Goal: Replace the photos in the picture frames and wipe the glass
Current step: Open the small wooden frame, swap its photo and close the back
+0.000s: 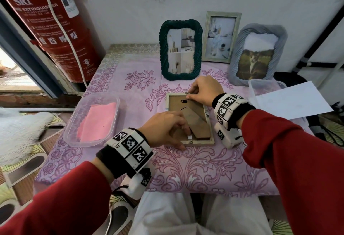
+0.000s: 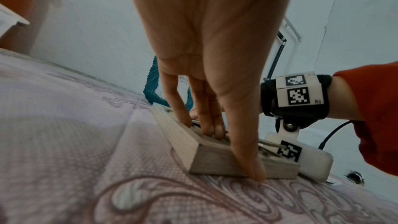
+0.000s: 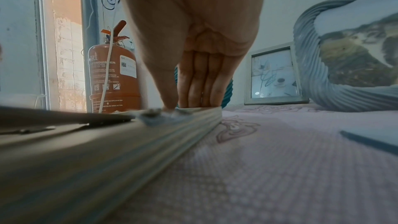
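A pale wooden picture frame point(image 1: 193, 121) lies face down on the pink flowered tablecloth, its brown backing board and fold-out stand facing up. My left hand point(image 1: 167, 130) rests at the frame's near end. Its straight fingers point(image 2: 206, 125) press on the backing and the thumb stands against the outer side of the frame point(image 2: 206, 157). My right hand point(image 1: 201, 91) is at the far end. Thumb and fingers pinch the far rail of the frame point(image 3: 107, 151) beside a small metal turn clip point(image 1: 186, 92).
Three frames stand at the back: dark green rope point(image 1: 180, 50), pale flat point(image 1: 220, 37), grey-blue rope point(image 1: 256, 54). A clear tub point(image 1: 74, 123) with a pink cloth point(image 1: 98, 121) is left. Another tub point(image 1: 260, 87) and white paper point(image 1: 290, 100) are right. A red extinguisher point(image 1: 55, 26) stands far left.
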The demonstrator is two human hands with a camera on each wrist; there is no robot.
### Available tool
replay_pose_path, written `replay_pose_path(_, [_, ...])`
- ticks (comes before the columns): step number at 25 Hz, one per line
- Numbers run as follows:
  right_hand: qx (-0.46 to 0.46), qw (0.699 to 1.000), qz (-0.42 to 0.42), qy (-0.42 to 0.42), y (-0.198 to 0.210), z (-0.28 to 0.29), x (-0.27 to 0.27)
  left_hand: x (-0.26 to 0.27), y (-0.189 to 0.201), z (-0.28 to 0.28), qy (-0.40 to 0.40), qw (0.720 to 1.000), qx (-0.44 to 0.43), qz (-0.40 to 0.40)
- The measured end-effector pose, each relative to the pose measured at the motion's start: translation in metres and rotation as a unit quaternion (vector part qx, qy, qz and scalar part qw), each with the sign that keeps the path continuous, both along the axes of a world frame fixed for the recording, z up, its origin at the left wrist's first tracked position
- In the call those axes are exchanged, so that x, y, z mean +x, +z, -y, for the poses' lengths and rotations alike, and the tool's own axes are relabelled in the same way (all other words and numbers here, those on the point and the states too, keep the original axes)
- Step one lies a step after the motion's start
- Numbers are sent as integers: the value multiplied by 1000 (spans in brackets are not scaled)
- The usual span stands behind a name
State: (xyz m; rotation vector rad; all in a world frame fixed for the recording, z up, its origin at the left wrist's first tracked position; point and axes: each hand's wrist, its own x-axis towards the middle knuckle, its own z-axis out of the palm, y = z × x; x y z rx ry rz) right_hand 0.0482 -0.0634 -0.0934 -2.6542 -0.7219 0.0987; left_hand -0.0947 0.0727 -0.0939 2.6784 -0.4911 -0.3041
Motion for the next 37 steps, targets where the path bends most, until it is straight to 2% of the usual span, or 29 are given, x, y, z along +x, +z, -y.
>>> replay_pose_path(8, [-5, 999, -11, 36, 1, 1, 10, -4, -1, 0, -20, 999, 25, 6])
replay_pose_path(16, [-61, 997, -6, 47, 9, -7, 12, -3, 0, 1, -17, 1000, 25, 5])
replay_pose_path(19, [-71, 997, 6, 43, 8, -9, 12, -3, -1, 0, -10, 1000, 13, 8])
replay_pose_path(29, [-52, 997, -28, 52, 11, -4, 16, -4, -7, -1, 36, 997, -75, -3])
replay_pose_path(37, [-57, 998, -5, 31, 9, -7, 14, -4, -7, -2, 42, 993, -106, -17])
